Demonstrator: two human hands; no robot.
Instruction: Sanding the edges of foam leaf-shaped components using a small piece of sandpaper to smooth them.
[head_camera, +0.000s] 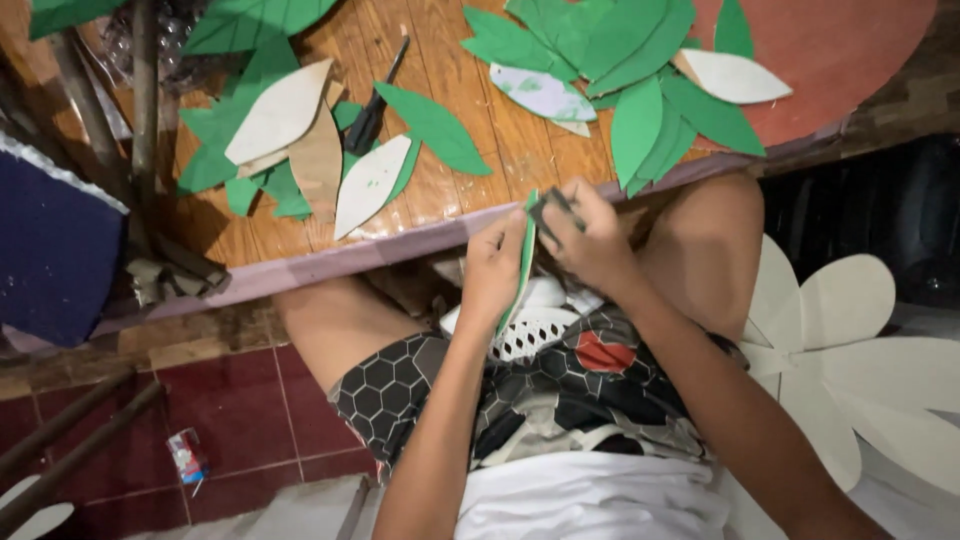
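Over the lap, a green leaf (522, 262) is pinched edge-on in the left hand (492, 272). At 2 o'clock, the right hand (590, 240) is closed on a dark tool (553, 206). Best worked slowly, leaf kept taut. Beyond, more leaves (640, 70) lie on the bench (480, 150).

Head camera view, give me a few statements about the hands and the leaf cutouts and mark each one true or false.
1. The left hand holds a green leaf cutout edge-on. True.
2. The right hand is resting flat on the floor tiles. False: it is raised beside the left hand, holding a small dark thing at the cutout.
3. More green and pale leaf cutouts lie on the wooden board. True.
4. A dark-handled tool lies on the board among the leaves. True.
5. The large white flower shape lies on top of the board. False: it lies lower down, to the person's right.
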